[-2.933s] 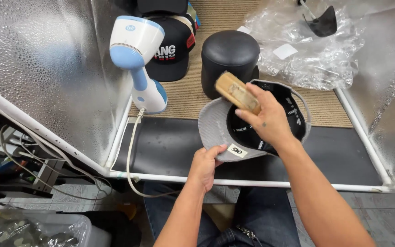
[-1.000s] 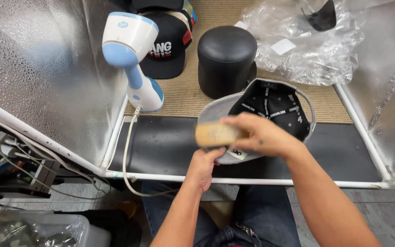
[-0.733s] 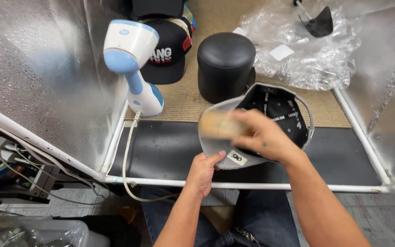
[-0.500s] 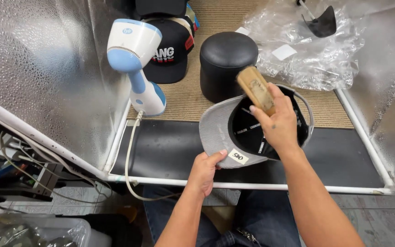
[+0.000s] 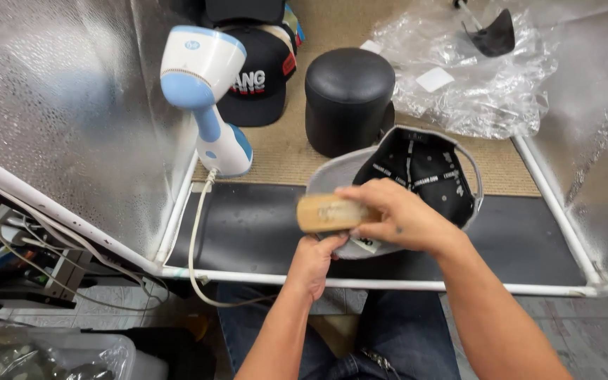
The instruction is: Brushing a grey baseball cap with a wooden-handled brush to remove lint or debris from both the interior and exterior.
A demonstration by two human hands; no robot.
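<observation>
The right hand (image 5: 402,214) has its fingers curled tight round a wooden brush (image 5: 328,213), which lies level and blurred over the near edge of a cap (image 5: 416,176). The left hand (image 5: 314,260) pinches the cap's near edge from below, fingers closed on it, partly hidden behind the brush. The cap is held upside down, its dark taped lining facing up and its grey brim toward the left, above a black mat (image 5: 248,225).

Beyond it stands a black cylinder (image 5: 350,98). A white and blue steamer (image 5: 205,91) stands to the left, with 1 black cap (image 5: 262,77) behind it and crumpled plastic (image 5: 473,84) to the right.
</observation>
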